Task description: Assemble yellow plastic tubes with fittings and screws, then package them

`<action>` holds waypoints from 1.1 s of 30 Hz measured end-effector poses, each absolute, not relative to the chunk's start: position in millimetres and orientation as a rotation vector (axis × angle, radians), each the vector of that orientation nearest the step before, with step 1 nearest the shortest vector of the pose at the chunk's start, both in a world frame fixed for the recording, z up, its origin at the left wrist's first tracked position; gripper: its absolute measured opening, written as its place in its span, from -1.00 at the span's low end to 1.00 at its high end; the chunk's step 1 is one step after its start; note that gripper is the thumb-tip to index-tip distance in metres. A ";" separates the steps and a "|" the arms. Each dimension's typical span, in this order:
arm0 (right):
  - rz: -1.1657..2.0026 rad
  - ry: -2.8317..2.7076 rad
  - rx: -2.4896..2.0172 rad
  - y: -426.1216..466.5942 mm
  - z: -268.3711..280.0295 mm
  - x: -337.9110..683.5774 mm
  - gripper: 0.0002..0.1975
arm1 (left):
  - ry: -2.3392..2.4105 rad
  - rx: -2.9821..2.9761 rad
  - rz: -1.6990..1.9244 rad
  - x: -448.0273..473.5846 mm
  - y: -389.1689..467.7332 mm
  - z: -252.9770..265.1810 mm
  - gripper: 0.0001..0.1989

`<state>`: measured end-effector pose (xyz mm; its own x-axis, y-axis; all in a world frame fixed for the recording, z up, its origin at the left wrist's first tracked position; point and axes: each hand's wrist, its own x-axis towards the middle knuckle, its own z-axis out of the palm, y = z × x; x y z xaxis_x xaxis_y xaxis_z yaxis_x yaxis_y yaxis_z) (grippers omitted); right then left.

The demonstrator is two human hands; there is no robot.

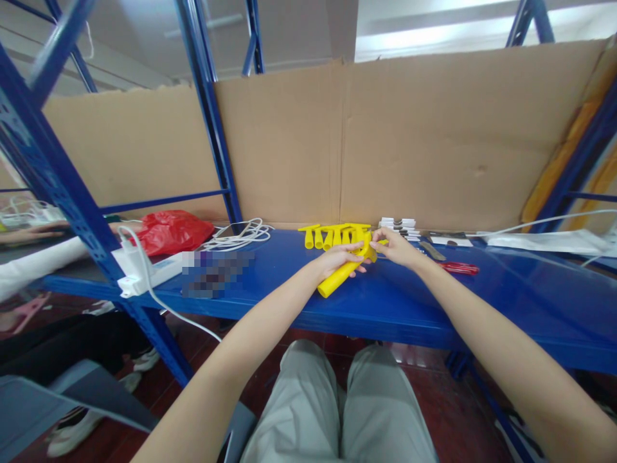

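My left hand [341, 258] is wrapped round a yellow plastic tube-shaped part [336, 280], its open end tilted down toward me over the front of the blue shelf. At the far end of that part, the thumb and fingers of my right hand [393, 247] are pinched together on a thin yellow end piece; whether it is separate or joined on I cannot tell. Just behind my hands, several similar yellow T-shaped parts [328, 239] stand in a row on the shelf. My fingers hide some of the held part.
A red plastic bag [171, 231], coiled white cable [245, 233] and a white power strip [154, 273] lie left on the blue shelf [274, 276]. White stacked pieces [400, 226] and a red item [459, 268] lie right. Cardboard [409, 141] stands behind; another person's sleeve [43, 263] shows far left.
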<state>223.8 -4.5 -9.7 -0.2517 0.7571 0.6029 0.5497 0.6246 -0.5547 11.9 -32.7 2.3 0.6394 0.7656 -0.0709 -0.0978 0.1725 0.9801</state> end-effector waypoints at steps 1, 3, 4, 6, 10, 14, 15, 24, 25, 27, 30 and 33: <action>0.310 -1.904 -1.042 -4.6 -10.7 224.0 -0.71 | 0.652 1.257 0.677 11.8 -32.7 2.3 -0.35; 0.349 -1.854 -1.056 -5.3 -12.4 224.8 -0.66 | 0.648 1.254 0.668 11.7 -33.2 2.7 -0.35; 0.367 -1.844 -1.062 -5.7 -12.8 225.2 -0.63 | 0.648 1.252 0.663 11.7 -33.6 3.2 -0.36; 0.397 -1.852 -1.085 -6.6 -13.1 226.1 -0.61 | 0.651 1.243 0.657 11.5 -34.3 4.4 -0.37; 0.380 -1.883 -1.166 -6.7 -12.2 227.4 -0.65 | 0.615 1.228 0.647 10.5 -31.0 3.9 -0.35; 0.348 -1.889 -1.239 -5.1 -12.7 228.7 -0.64 | 0.565 1.220 0.657 9.1 -23.3 -0.2 -0.33; 0.354 -1.897 -1.242 -4.7 -13.1 229.0 -0.64 | 0.559 1.219 0.652 8.9 -22.0 -0.8 -0.33; 0.281 -1.857 -1.247 -4.7 -11.4 225.2 -0.65 | 0.593 1.182 0.678 9.6 -28.2 4.2 -0.30; 0.236 -1.811 -1.245 -5.1 -8.0 226.2 -0.64 | 0.601 1.173 0.692 9.8 -28.7 4.7 -0.29; 0.132 -1.716 -1.263 -6.9 1.6 231.9 -0.62 | 0.616 1.151 0.728 9.8 -29.0 5.5 -0.29; -0.029 -1.693 -1.367 -13.4 21.1 250.9 -0.63 | 0.634 1.111 0.772 9.5 -28.3 6.5 -0.29; -0.052 -1.882 -1.635 -24.9 39.9 278.5 -0.80 | 0.657 1.086 0.795 9.3 -27.2 7.2 -0.30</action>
<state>278.5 -24.9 39.9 -0.0242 0.8768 0.4803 0.9019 0.2265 -0.3679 9.3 -27.2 7.2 0.5605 0.8243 -0.0805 -0.2346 0.2512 0.9391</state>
